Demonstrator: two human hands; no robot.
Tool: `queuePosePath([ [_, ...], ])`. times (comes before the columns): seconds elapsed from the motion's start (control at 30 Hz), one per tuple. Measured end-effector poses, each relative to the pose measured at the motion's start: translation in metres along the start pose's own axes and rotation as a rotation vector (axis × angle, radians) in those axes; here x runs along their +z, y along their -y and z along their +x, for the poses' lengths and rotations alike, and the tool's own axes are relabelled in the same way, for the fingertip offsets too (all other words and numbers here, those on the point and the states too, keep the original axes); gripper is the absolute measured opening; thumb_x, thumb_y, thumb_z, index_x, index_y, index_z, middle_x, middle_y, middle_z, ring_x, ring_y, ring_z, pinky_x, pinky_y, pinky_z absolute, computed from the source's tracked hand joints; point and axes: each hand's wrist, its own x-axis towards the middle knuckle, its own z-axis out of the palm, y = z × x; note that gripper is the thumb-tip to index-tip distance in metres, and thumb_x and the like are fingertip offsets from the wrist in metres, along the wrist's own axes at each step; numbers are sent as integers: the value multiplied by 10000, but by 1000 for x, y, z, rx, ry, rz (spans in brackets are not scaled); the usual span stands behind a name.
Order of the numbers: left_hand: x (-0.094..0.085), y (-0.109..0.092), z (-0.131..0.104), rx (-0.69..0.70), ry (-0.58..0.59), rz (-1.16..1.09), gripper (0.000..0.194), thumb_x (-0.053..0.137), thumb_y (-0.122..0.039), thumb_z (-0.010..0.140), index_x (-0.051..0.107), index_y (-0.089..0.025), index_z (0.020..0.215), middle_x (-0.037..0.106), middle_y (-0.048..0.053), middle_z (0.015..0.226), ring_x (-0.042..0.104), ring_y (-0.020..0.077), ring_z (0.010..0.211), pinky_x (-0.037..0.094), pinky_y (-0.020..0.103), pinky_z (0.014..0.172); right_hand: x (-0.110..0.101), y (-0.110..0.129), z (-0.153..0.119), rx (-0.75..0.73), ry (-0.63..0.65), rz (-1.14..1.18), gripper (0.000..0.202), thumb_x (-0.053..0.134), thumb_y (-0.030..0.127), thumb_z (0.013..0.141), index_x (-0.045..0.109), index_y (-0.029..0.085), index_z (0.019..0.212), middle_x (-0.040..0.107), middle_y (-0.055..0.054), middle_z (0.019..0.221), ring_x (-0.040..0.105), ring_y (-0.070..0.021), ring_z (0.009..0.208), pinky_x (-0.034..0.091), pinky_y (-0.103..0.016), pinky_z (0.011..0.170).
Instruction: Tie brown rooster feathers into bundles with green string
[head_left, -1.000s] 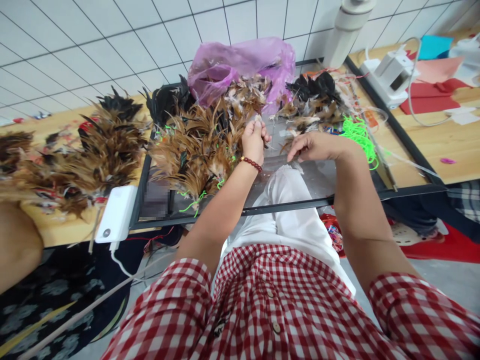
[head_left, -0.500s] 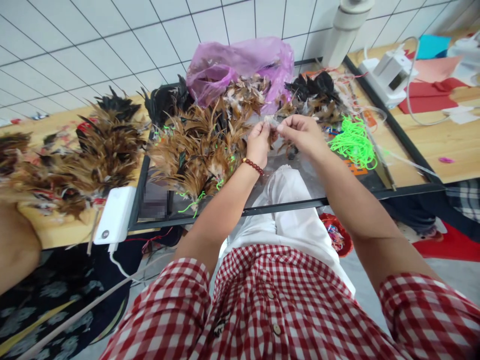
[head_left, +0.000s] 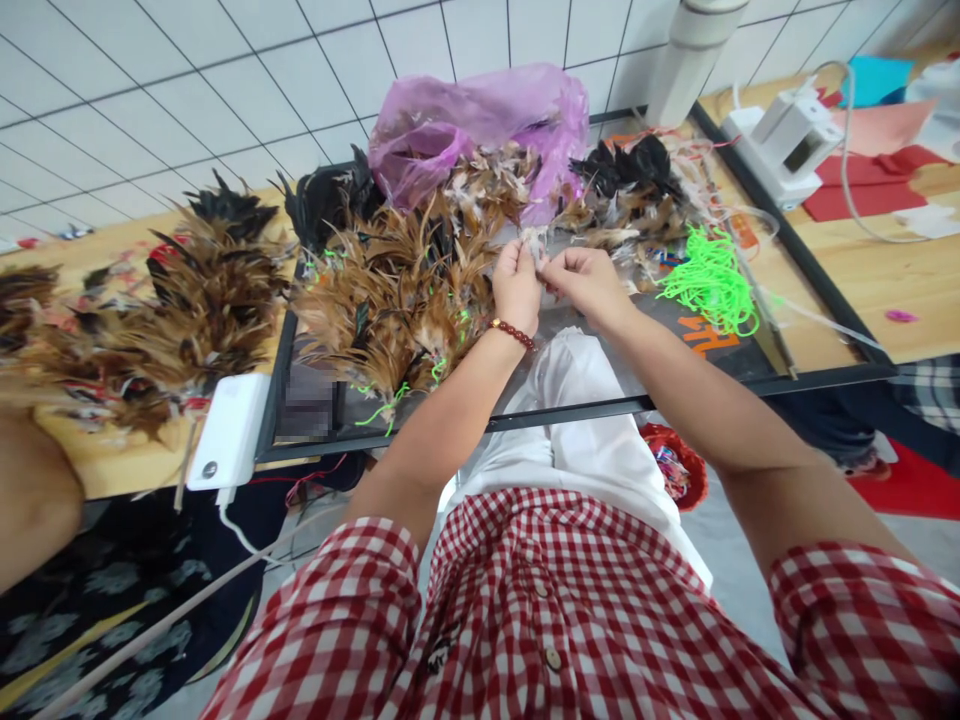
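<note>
My left hand (head_left: 517,285), with a beaded bracelet at the wrist, pinches a small pale feather (head_left: 535,243) that sticks up from its fingertips. Right beside it, my right hand (head_left: 587,283) is closed, thumb and forefinger together close to the feather's lower end; what those fingers hold is too small to make out. Both hands are over the black-framed tray (head_left: 577,405). Left of them lies a large heap of brown feathers (head_left: 405,290). Behind them, more brown feathers (head_left: 491,185) spill from a pink plastic bag (head_left: 480,100).
Bright green cord (head_left: 709,280) lies at the tray's right. Black feathers (head_left: 637,170) are behind it. A white power bank (head_left: 231,432) stands by the tray's left edge, and another feather pile (head_left: 202,310) beyond. Chargers (head_left: 787,145) sit on the right. Another person's arm (head_left: 37,490) is at far left.
My right hand has shifted slightly left and down, and its fingers have curled in more. The pale feather now stands higher above my left fingertips. The view has shifted slightly.
</note>
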Motion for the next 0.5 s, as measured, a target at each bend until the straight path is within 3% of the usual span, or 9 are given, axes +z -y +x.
queuePosePath([
  [0.2, -8, 10, 9, 239, 2, 207, 281, 653, -464, 981, 647, -222, 839, 634, -6, 814, 644, 145, 934, 499, 256, 869, -13, -2, 7, -177, -54, -20, 380, 912, 481, 727, 696, 215, 892, 652, 5, 775, 574, -132, 706, 496, -286, 656],
  [0.37, -8, 18, 11, 300, 91, 216, 283, 643, -454, 989, 648, -215, 836, 594, -6, 801, 622, 137, 872, 493, 269, 832, -19, -5, 12, -284, -56, 8, 422, 792, 628, 825, 683, 221, 860, 645, -7, 801, 601, -146, 765, 531, -315, 723],
  [0.5, -7, 16, 6, 308, 161, 246, 271, 630, -459, 995, 671, -221, 871, 591, -8, 798, 604, 130, 833, 492, 270, 797, -23, -8, 15, -303, -41, -25, 481, 759, 688, 828, 664, 217, 824, 618, -4, 778, 583, -145, 762, 515, -308, 708],
])
